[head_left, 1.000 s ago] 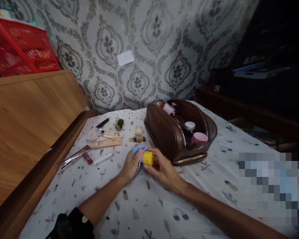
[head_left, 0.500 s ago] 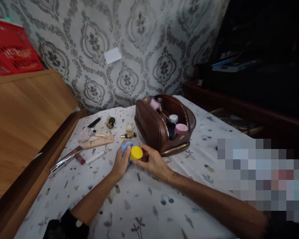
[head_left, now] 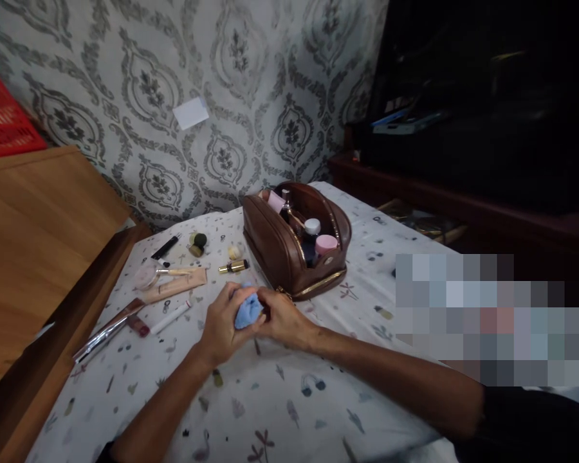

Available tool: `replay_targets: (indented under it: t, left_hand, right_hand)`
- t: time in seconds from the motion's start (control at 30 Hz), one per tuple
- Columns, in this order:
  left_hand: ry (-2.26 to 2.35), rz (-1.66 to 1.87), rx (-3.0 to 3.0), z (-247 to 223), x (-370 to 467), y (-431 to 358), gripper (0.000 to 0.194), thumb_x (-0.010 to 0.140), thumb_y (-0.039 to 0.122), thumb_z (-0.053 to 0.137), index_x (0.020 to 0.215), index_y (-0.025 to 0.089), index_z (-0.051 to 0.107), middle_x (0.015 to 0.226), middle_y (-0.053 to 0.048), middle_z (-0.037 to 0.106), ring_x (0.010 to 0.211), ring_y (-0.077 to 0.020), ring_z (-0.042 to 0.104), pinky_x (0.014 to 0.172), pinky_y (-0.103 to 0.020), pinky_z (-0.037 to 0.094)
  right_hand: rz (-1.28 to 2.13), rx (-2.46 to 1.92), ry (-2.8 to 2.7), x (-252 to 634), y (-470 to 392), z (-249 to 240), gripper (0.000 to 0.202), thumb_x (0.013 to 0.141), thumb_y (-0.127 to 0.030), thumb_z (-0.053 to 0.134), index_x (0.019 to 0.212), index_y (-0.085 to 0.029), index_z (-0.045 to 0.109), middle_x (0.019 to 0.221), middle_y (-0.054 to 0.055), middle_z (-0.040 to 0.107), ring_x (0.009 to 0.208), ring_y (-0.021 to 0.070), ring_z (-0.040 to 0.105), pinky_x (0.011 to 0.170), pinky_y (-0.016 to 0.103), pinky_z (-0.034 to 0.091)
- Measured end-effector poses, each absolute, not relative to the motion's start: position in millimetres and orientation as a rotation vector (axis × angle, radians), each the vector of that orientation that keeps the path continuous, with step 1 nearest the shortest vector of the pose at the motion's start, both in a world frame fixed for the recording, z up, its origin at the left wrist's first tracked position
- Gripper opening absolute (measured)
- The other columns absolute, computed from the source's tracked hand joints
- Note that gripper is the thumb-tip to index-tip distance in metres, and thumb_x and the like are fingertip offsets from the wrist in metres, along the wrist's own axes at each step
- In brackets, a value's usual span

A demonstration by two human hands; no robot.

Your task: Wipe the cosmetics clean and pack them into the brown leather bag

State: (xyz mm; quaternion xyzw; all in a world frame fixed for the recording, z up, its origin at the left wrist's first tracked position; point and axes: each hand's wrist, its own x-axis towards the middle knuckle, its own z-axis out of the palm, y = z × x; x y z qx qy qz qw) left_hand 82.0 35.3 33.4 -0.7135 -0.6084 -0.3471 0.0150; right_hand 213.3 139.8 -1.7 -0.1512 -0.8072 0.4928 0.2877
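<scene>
Blue cloth (head_left: 248, 313), in left hand (head_left: 220, 326), right hand (head_left: 285, 321) beside it

The blue cloth (head_left: 248, 312) is bunched, soft and creased, in my left hand (head_left: 220, 325); the small yellow item (head_left: 262, 312) is mostly hidden beside it, in my right hand (head_left: 288, 321).

Left hand (head_left: 222, 325) curled, apparently touching right hand (head_left: 288, 323).

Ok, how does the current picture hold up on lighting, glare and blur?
Head view: dim overall, with the upper right nearly black; head view: bright shine along the silver tube; head view: lettering on the beige tube too soft to read; head view: left hand and blue cloth clear enough in outline; head view: coarse pixel blocks hide a patch at right.
</scene>
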Motion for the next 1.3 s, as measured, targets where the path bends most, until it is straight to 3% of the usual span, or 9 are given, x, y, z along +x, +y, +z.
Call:
replay_targets:
  t: [0.2,0.4,0.77,0.9,1.03,1.3]
  left_hand:
    - [-1.819,-0.800,-2.178,29.5,75.8,36.4,0.021,0.093,0.032,0.051,0.108,0.019,0.057,0.091,-0.005,0.065,0.082,-0.0197,0.066,0.071,-0.030,0.053]
    - [-1.920,-0.751,-2.072,26.7,85.2,38.3,0.016,0.094,0.031,0.046,0.098,0.020,0.057,0.082,-0.003,0.066,0.071,-0.0194,0.068,0.064,-0.030,0.052]
    - [-1.932,-1.094,-2.309,27.6,77.5,39.4,0.016,0.092,0.033,0.052,0.095,0.019,0.060,0.081,-0.002,0.064,0.071,-0.0150,0.063,0.067,-0.026,0.052]
    - [-1.986,-1.176,-2.297,28.0,76.7,36.6,0.020,0.092,0.037,0.053,0.095,0.019,0.062,0.079,-0.001,0.064,0.070,-0.0151,0.061,0.067,-0.026,0.052]
    - [-2.071,-1.321,-2.123,30.9,81.2,36.4,0.029,0.096,0.042,0.045,0.098,0.018,0.060,0.088,-0.004,0.065,0.079,-0.0178,0.063,0.073,-0.030,0.053]
    - [-2.111,-1.677,-1.710,40.7,102.0,44.7,0.039,0.101,0.045,0.035,0.122,0.020,0.055,0.109,-0.010,0.067,0.105,-0.0219,0.065,0.091,-0.037,0.055]
  right_hand:
    - [1.221,-0.396,-2.289,216.1,141.1,2.0,0.025,0.060,-0.018,0.079,0.071,-0.017,0.056,0.074,-0.004,0.049,0.068,0.0117,0.049,0.063,0.023,0.037]
    - [1.194,-0.466,-2.343,217.4,137.8,5.0,0.023,0.062,-0.021,0.077,0.075,-0.016,0.058,0.076,-0.002,0.052,0.067,0.0127,0.050,0.063,0.023,0.038]
    - [1.305,-0.448,-2.372,219.7,141.1,9.5,0.024,0.059,-0.027,0.082,0.071,-0.015,0.064,0.067,-0.005,0.050,0.060,0.0093,0.046,0.055,0.022,0.033]
    - [1.365,-0.419,-2.363,221.3,139.9,12.9,0.025,0.062,-0.028,0.080,0.077,-0.015,0.065,0.067,-0.005,0.053,0.060,0.0096,0.046,0.054,0.022,0.033]
    - [1.443,-0.406,-2.261,223.4,138.2,16.4,0.040,0.064,-0.034,0.079,0.096,-0.016,0.062,0.070,-0.006,0.053,0.062,0.0110,0.047,0.055,0.022,0.035]
    - [1.448,-0.239,-1.884,232.3,137.0,36.6,0.041,0.076,-0.036,0.077,0.107,-0.020,0.056,0.092,-0.001,0.059,0.082,0.0145,0.055,0.072,0.025,0.045]
